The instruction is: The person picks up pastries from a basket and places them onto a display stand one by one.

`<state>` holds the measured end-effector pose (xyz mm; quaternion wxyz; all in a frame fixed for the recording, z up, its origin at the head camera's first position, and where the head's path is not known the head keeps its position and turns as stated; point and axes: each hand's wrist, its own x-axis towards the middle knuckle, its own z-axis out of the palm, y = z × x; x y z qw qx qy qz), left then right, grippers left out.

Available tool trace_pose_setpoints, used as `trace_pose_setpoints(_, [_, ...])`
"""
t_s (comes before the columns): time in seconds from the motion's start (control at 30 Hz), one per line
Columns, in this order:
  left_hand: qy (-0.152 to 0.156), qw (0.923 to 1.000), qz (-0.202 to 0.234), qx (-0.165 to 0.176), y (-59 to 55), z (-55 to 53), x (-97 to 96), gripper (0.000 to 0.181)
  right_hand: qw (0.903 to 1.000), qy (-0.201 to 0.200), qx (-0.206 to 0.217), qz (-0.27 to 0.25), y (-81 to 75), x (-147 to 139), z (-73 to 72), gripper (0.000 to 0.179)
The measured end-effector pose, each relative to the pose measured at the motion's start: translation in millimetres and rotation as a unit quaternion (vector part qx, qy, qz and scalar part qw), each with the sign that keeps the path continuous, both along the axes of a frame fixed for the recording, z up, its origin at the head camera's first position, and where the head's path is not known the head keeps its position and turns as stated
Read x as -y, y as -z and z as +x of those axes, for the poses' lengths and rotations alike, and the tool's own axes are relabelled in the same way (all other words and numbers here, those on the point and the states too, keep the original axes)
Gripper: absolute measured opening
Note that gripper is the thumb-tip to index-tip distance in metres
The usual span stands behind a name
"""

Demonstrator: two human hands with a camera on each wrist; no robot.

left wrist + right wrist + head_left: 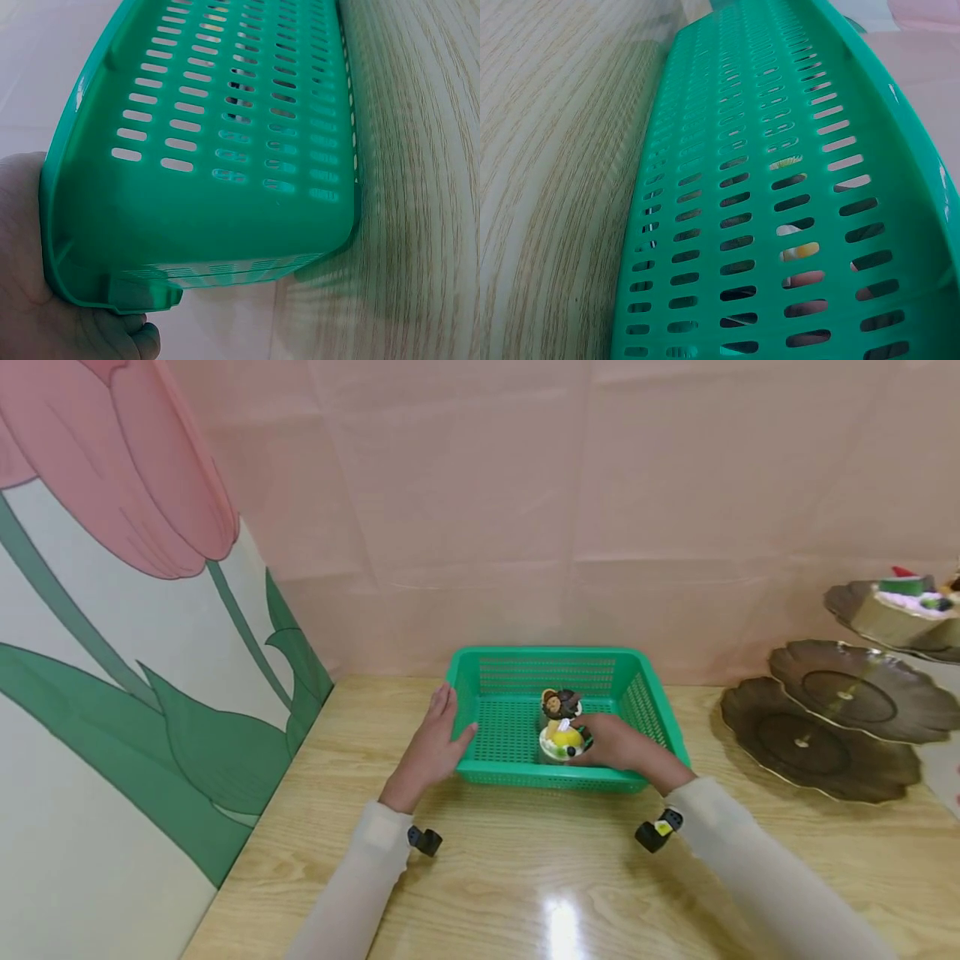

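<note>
A green plastic basket [555,774] sits on the wooden table. The left hand [435,739] holds its left rim, thumb over the inner side and fingers along the outside. In the left wrist view, the fingers [112,334] curve below the rim corner. Inside the basket, the right hand [611,742] grips a dessert cup [558,745] topped with yellow fruit, cream and a dark berry. Right behind it is a second dessert cup [561,703] with a chocolate-brown top and a round biscuit. Through the basket slots, the right wrist view shows only bits of the hand and cup.
At the right stands a tiered stand with brown scalloped plates [821,739]; its upper plate bears cake-like desserts [907,606]. A pink cloth [465,527] hangs behind the table [487,877]. A wall panel with painted tulips [112,760] borders the left side.
</note>
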<state>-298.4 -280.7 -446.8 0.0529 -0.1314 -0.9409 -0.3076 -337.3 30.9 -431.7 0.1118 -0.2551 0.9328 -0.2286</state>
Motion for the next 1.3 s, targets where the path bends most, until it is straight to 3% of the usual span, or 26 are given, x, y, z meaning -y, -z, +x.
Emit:
trace_pose_setpoints(0.5, [0.006,0.9999,0.012,-0.010,-0.7,2.3,1.8,0.076,0.9990,-0.005,-0.017,-0.042,-3.8,-1.7,3.7,0.072])
trace_pose_setpoints(0.83, [0.003,0.9998,0.016,-0.008,1.1,0.6,1.6,0.077,0.9968,0.029,-0.020,-0.072,-5.3,-6.4,0.7,0.070])
trace_pose_setpoints(1.3, [0.002,1.0000,0.005,0.003,-1.0,0.6,0.4,0.078,0.9822,0.091,-0.050,-0.157,-22.1,-25.4,19.9,0.068])
